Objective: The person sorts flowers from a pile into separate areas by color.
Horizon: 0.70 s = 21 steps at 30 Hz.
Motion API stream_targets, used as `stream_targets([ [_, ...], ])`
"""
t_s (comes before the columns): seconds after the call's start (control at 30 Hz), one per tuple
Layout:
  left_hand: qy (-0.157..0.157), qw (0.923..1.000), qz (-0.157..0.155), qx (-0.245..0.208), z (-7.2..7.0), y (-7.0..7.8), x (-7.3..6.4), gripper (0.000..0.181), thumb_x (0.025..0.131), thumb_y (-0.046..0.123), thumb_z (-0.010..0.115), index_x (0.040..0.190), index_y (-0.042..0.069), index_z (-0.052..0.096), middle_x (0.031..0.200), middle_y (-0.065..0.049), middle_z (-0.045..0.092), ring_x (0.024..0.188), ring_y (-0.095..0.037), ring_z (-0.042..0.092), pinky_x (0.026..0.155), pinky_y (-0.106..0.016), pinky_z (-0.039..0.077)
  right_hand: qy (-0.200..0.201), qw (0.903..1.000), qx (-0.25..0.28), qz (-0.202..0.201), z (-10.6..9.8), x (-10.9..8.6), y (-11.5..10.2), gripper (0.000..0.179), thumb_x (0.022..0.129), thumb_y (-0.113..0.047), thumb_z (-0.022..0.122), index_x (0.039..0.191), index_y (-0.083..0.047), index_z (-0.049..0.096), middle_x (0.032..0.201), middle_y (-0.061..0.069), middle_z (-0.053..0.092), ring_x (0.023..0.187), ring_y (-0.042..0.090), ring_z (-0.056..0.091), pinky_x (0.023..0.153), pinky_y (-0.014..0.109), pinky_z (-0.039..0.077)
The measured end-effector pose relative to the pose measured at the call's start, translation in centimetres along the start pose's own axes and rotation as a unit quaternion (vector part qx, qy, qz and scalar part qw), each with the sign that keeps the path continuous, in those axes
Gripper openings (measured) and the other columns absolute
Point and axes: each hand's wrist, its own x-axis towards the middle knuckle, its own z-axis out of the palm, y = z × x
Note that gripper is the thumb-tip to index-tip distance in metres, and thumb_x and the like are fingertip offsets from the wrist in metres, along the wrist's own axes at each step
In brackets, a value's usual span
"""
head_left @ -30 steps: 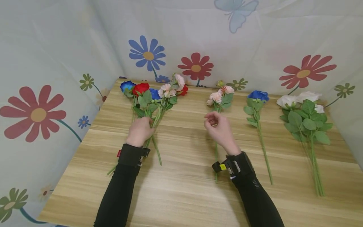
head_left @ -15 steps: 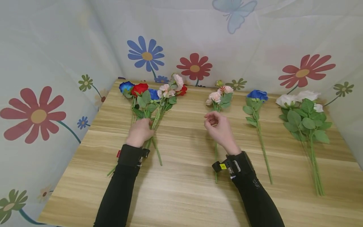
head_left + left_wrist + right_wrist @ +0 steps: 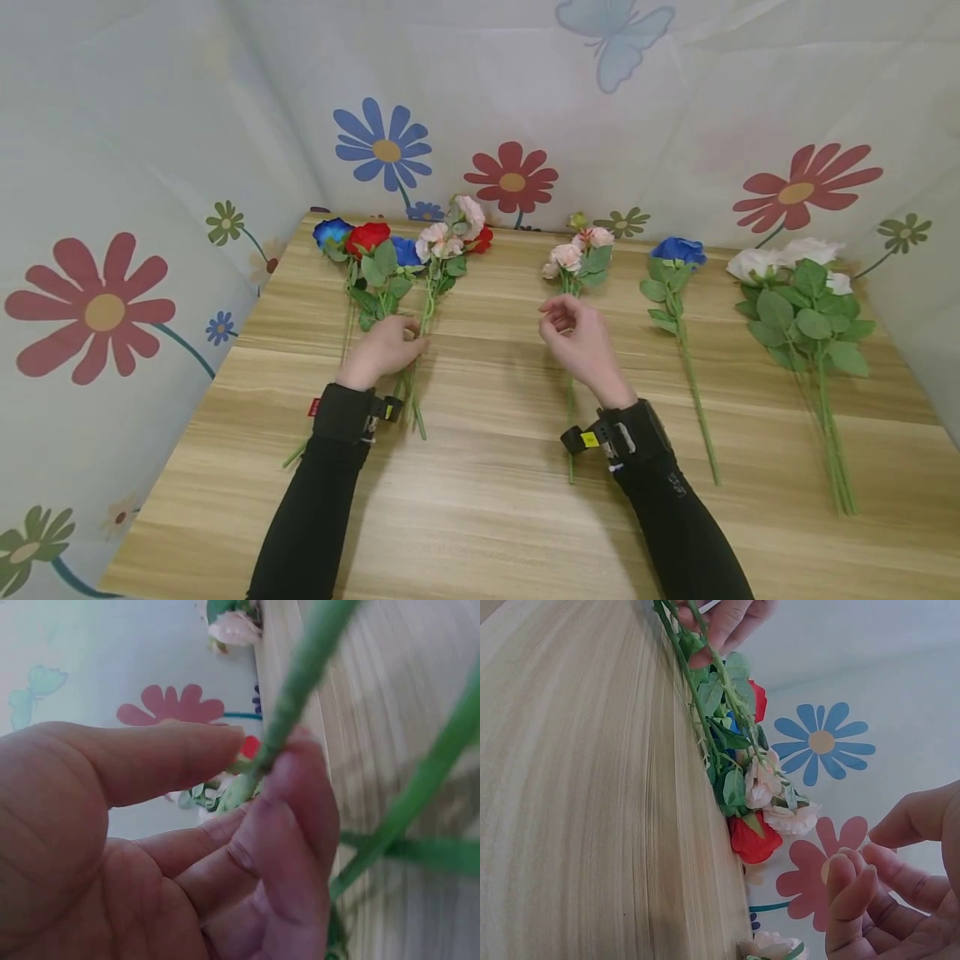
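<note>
My left hand (image 3: 384, 352) pinches a green stem (image 3: 300, 682) between thumb and fingertips, low over the left group of flowers. That stem leads up to a pale pink flower (image 3: 440, 242). Beside it lie a red rose (image 3: 367, 239), a blue rose (image 3: 331, 234) and other blooms, their stems crossing under the hand. My right hand (image 3: 583, 343), fingers loosely curled and holding nothing, hovers above the stem of a second pink flower spray (image 3: 567, 257). In the right wrist view, another red rose (image 3: 754, 837) shows below the pink blooms.
To the right, a single blue rose (image 3: 678, 252) lies on the wooden table (image 3: 480, 517). A bunch of white roses (image 3: 756, 265) with thick leaves is at the far right. A flower-printed curtain (image 3: 450, 75) hangs behind the table's back edge.
My left hand has shifted slightly right, and the pinched stem has swung right at its middle, its lower end now close to another stem. My right hand stays in place.
</note>
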Motion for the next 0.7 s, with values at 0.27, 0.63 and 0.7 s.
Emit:
stream_targets([
  [0.27, -0.035, 0.9959, 0.024, -0.08, 0.34, 0.13, 0.27, 0.04, 0.105, 0.025, 0.054, 0.133, -0.004, 0.056, 0.093, -0.015, 0.072, 0.073, -0.017, 0.068, 0.072, -0.029, 0.054, -0.004, 1.0, 0.005, 0.001, 0.0, -0.03, 0.06, 0.022, 0.093, -0.007, 0.058, 0.109, 0.004, 0.067, 0.093, 0.016, 0.067, 0.077, 0.021, 0.06, 0.062, 0.017, 0.049],
  [0.63, -0.057, 0.9853, 0.013, -0.16, 0.53, 0.69, 0.44, 0.036, 0.104, 0.019, 0.057, 0.13, -0.006, 0.054, 0.126, -0.026, 0.064, 0.08, -0.012, 0.068, 0.077, -0.027, 0.061, -0.002, 1.0, 0.0, -0.001, -0.1, 0.07, 0.41, 0.021, 0.093, -0.006, 0.058, 0.109, 0.004, 0.068, 0.093, 0.017, 0.067, 0.077, 0.02, 0.06, 0.063, 0.016, 0.049],
  [0.7, -0.057, 0.9843, 0.014, -0.167, 0.59, 0.8, 0.45, 0.033, 0.104, 0.018, 0.057, 0.127, -0.005, 0.055, 0.123, -0.025, 0.065, 0.079, -0.012, 0.068, 0.078, -0.028, 0.061, 0.0, 1.0, 0.001, -0.003, -0.12, 0.11, 0.52, 0.021, 0.092, -0.005, 0.057, 0.108, 0.004, 0.068, 0.093, 0.018, 0.067, 0.076, 0.02, 0.06, 0.063, 0.015, 0.048],
])
